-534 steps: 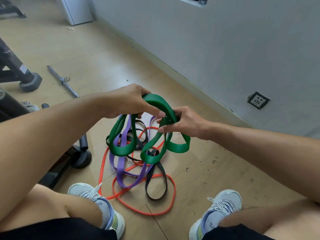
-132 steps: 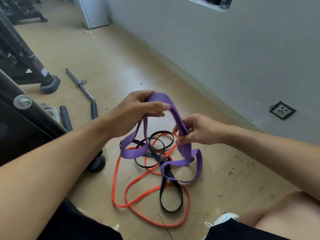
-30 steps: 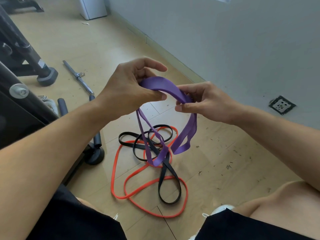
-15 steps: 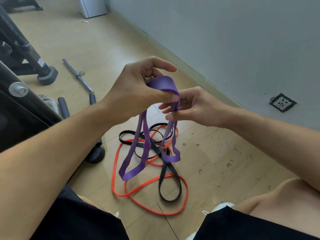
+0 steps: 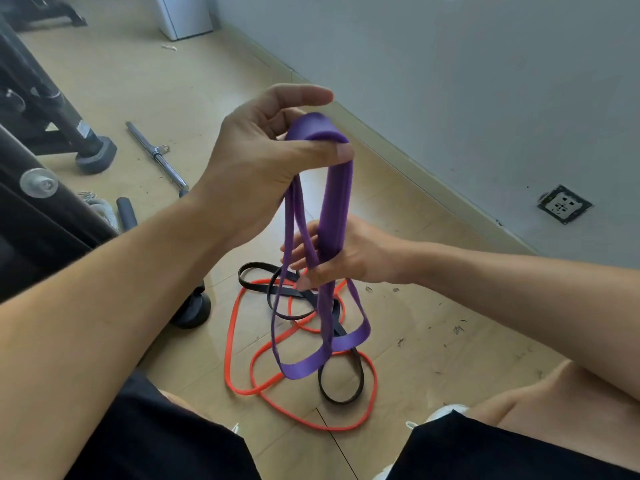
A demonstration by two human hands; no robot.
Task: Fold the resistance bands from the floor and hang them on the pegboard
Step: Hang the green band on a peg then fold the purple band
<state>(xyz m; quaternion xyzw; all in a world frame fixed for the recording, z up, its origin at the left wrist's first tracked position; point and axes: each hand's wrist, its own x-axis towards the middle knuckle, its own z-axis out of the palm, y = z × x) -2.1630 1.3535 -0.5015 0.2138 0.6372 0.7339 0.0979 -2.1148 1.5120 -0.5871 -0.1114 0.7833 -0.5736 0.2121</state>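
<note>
A purple resistance band [image 5: 334, 216] hangs in long loops above the floor. My left hand [image 5: 263, 157] pinches its folded top between thumb and fingers, held high. Lower down, my right hand [image 5: 341, 256] grips the hanging strands about halfway along. Two loop ends dangle below it. On the floor underneath lie an orange band [image 5: 242, 358] and a black band [image 5: 341, 389], tangled together. The pegboard is not in view.
A grey wall with a skirting board runs along the right, with a socket [image 5: 563, 204] low on it. A steel bar [image 5: 157, 155] lies on the wooden floor at left, beside black gym machine frames [image 5: 52, 109]. My knees and black shorts fill the bottom.
My left hand has lifted the purple band's top higher. My right hand has let go of the top and slid down the strands to grip them lower.
</note>
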